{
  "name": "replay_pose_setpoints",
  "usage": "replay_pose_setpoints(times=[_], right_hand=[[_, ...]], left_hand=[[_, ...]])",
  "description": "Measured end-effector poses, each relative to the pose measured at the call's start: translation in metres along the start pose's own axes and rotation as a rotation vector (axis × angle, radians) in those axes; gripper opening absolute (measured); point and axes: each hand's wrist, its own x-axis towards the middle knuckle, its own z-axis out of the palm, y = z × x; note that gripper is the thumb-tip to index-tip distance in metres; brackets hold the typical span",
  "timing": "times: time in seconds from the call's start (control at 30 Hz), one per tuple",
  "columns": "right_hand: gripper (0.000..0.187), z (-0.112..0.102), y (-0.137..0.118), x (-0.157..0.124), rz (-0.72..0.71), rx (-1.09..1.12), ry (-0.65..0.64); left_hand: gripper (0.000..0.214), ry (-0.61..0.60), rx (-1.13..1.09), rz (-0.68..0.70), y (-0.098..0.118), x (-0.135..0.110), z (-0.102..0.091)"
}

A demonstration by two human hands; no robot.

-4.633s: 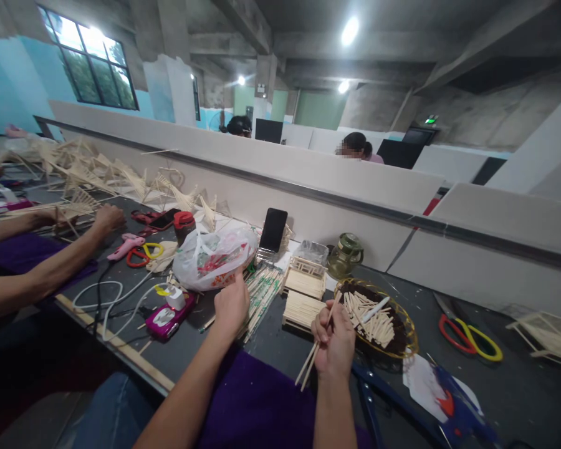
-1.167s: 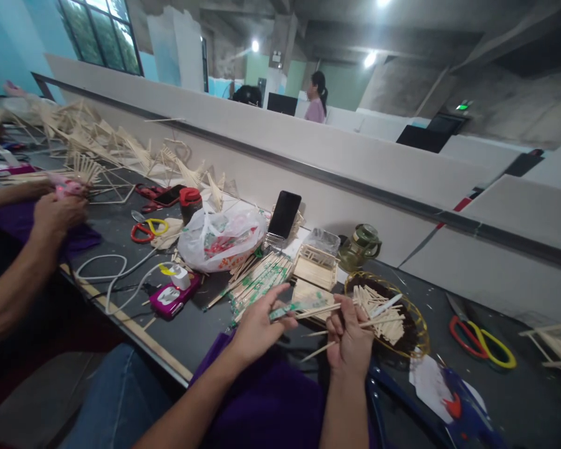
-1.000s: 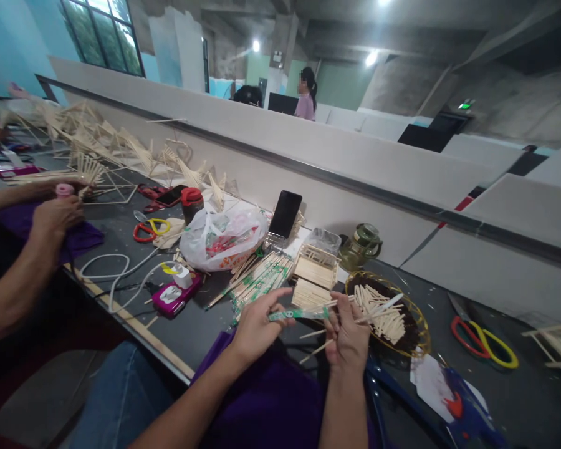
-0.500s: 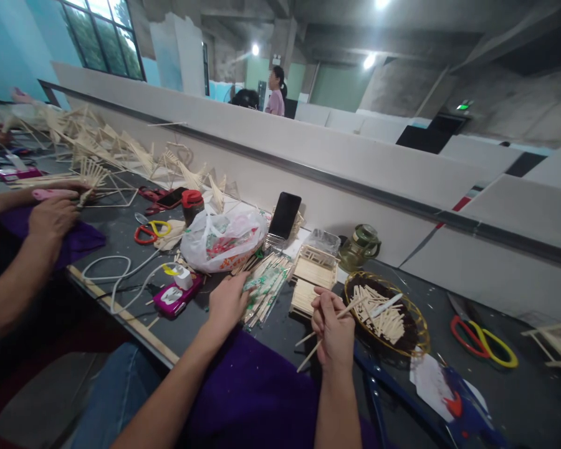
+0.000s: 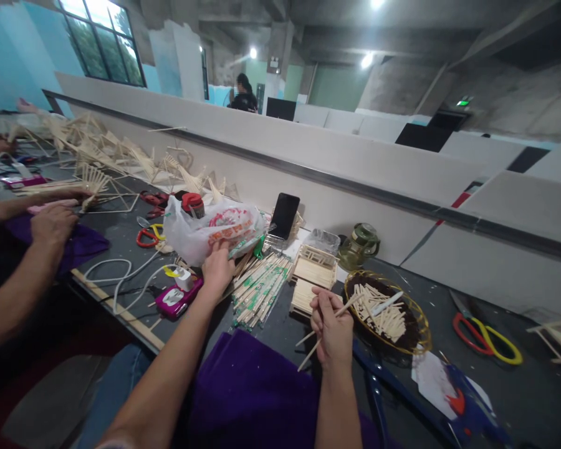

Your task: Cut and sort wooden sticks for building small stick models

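Note:
My left hand (image 5: 219, 269) is at the front of a white plastic bag (image 5: 184, 232) with red print. Its fingers are closed at a clear, green-printed plastic wrapper (image 5: 245, 244) against the bag; the fingertips are partly hidden. Beside it lies a pile of wrapped chopsticks (image 5: 260, 290). My right hand (image 5: 333, 324) is closed around thin wooden sticks (image 5: 310, 354), which stick out on both sides of the fist. Just behind that hand stands a small wooden stick model (image 5: 314, 268). To its right, short stick pieces (image 5: 378, 312) and a white pen-like tool lie in an oval basket (image 5: 423, 324).
A purple cloth (image 5: 257, 393) hangs over the table's front edge. Red-yellow scissors (image 5: 489, 337) and a blue long-handled tool (image 5: 402, 399) lie right. A phone (image 5: 285, 215), green jug (image 5: 359, 246) and purple power strip (image 5: 177, 299) stand around. At left, a co-worker's hands (image 5: 53, 227) handle sticks.
My left hand has moved left from the chopstick pile to the plastic bag, with the wrapper. The bag has shifted and bulges leftward. My right hand stays nearly still with its sticks.

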Motion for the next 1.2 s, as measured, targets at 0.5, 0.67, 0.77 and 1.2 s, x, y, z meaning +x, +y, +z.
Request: replay_pose_setpoints(times=[0.5, 0.67, 0.77, 1.2], right_hand=[[0.033, -0.001, 0.003, 0.002, 0.005, 0.026, -0.007], [0.034, -0.001, 0.002, 0.002, 0.012, 0.042, -0.013], [0.034, 0.000, 0.002, 0.001, 0.010, 0.035, -0.011], [0.036, -0.001, 0.006, 0.000, -0.011, -0.045, -0.028]], left_hand=[[0.055, -0.272, 0.161, 0.083, 0.021, 0.025, 0.033], [0.045, -0.289, 0.165, 0.094, 0.020, 0.028, 0.034], [0.046, -0.299, 0.166, 0.095, 0.020, 0.028, 0.035], [0.059, -0.345, 0.127, 0.066, 0.024, 0.022, 0.036]])
